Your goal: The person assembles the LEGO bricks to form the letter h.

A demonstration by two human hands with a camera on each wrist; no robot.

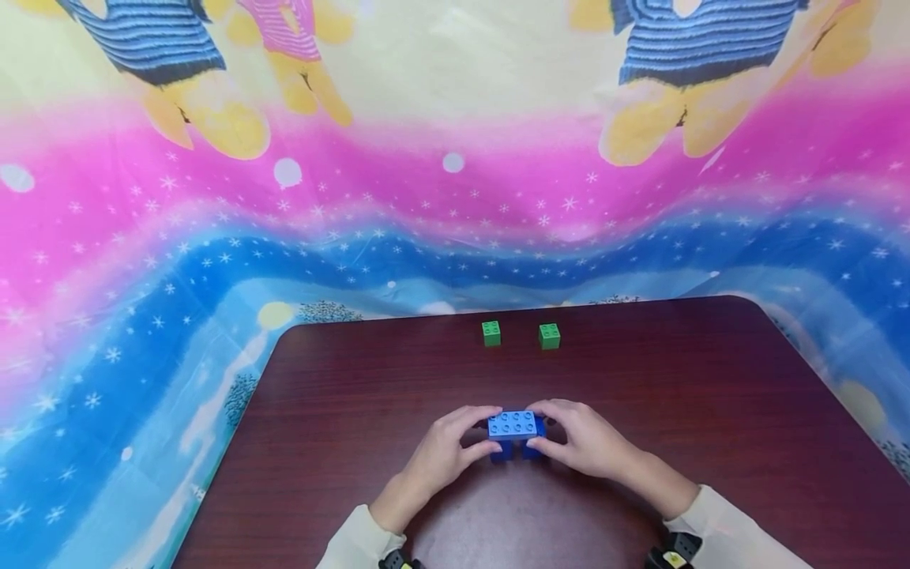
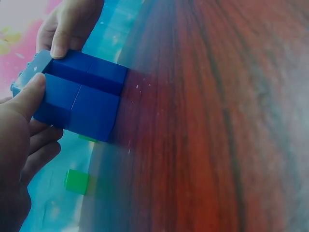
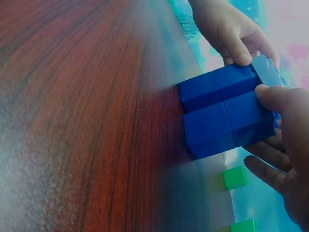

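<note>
A light blue building block (image 1: 512, 427) with two rows of studs bridges the tops of two dark blue columns. In the left wrist view, each column is made of two stacked dark blue blocks (image 2: 94, 113), with a narrow gap between the columns. My left hand (image 1: 448, 442) pinches the left end of this structure between thumb and fingers. Opposite it, my right hand (image 1: 586, 435) pinches the right end, its thumb on the upper dark blue block (image 3: 248, 116) in the right wrist view. The columns' lower ends meet the tabletop. Whether the light blue block is fully pressed down, I cannot tell.
Two small green blocks (image 1: 491, 333) (image 1: 550, 336) stand apart near the far edge of the dark brown wooden table (image 1: 355, 379). Behind the table hangs a colourful printed cloth (image 1: 455, 197), which also runs down along both sides.
</note>
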